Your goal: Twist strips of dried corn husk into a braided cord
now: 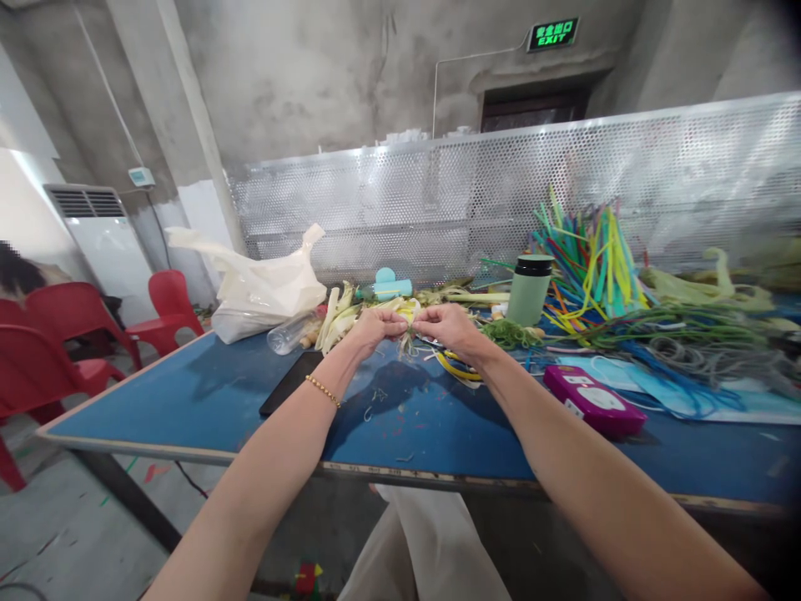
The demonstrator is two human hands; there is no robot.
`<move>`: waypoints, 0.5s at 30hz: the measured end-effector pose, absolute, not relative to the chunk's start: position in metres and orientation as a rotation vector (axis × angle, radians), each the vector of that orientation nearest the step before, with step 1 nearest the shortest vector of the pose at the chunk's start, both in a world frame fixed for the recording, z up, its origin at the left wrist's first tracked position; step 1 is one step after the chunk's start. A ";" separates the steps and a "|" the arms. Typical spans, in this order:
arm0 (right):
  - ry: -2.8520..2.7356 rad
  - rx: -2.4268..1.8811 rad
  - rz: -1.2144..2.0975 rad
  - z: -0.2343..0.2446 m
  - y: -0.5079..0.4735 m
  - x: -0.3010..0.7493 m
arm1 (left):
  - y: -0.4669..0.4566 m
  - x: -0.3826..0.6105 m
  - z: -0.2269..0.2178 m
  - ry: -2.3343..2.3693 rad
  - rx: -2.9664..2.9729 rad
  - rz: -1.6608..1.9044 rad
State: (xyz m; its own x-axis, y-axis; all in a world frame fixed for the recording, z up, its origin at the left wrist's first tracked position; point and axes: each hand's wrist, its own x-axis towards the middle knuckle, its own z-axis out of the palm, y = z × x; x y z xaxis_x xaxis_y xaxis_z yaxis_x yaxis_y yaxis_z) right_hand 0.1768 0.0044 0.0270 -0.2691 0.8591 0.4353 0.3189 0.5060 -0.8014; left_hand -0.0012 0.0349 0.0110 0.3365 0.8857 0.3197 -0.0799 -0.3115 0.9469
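Both forearms stretched forward over the blue tabletop [206, 401], wrists meeting near the middle. Left hand [370, 327] curled in a pinching grip, right hand [451, 327] likewise, fingertips facing each other. Between the two grips, a small pale yellow-green leaf bundle [408, 321] pinched at both ends, held just above the tabletop, in front of the leaf pile [338, 321].

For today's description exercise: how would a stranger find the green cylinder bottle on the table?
Start at the blue table, then the fan of coloured strips right of the hands. The green bottle stands upright just left of them, the only black-lidded cylinder there.
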 end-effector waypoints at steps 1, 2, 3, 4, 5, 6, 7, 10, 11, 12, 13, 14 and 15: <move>-1.808 -0.982 0.733 0.027 0.004 0.176 | 0.036 -0.001 0.011 0.744 1.558 1.180; -1.786 -0.987 0.730 0.027 0.005 0.176 | 0.036 -0.001 0.010 0.742 1.545 1.193; -1.761 -0.993 0.728 0.027 0.005 0.176 | 0.036 0.000 0.011 0.747 1.538 1.208; -1.737 -0.999 0.729 0.026 0.005 0.175 | 0.035 0.001 0.011 0.759 1.536 1.228; -1.718 -1.003 0.734 0.026 0.005 0.175 | 0.035 0.002 0.011 0.774 1.541 1.245; -1.701 -1.006 0.741 0.026 0.006 0.174 | 0.033 0.003 0.012 0.787 1.548 1.258; -1.687 -1.008 0.752 0.025 0.007 0.174 | 0.032 0.003 0.013 0.796 1.557 1.265; -1.646 -1.008 0.789 0.024 0.009 0.173 | 0.029 0.004 0.016 0.764 1.589 1.234; -1.637 -1.001 0.799 0.024 0.010 0.173 | 0.028 0.004 0.017 0.747 1.595 1.217; -1.629 -0.993 0.806 0.024 0.011 0.173 | 0.027 0.004 0.018 0.737 1.596 1.208; -1.623 -0.985 0.813 0.024 0.011 0.173 | 0.027 0.003 0.018 0.736 1.594 1.204; -1.619 -0.980 0.817 0.024 0.011 0.173 | 0.026 0.003 0.019 0.744 1.589 1.207; -1.619 -0.982 0.822 0.024 0.010 0.173 | 0.026 0.002 0.020 0.758 1.585 1.214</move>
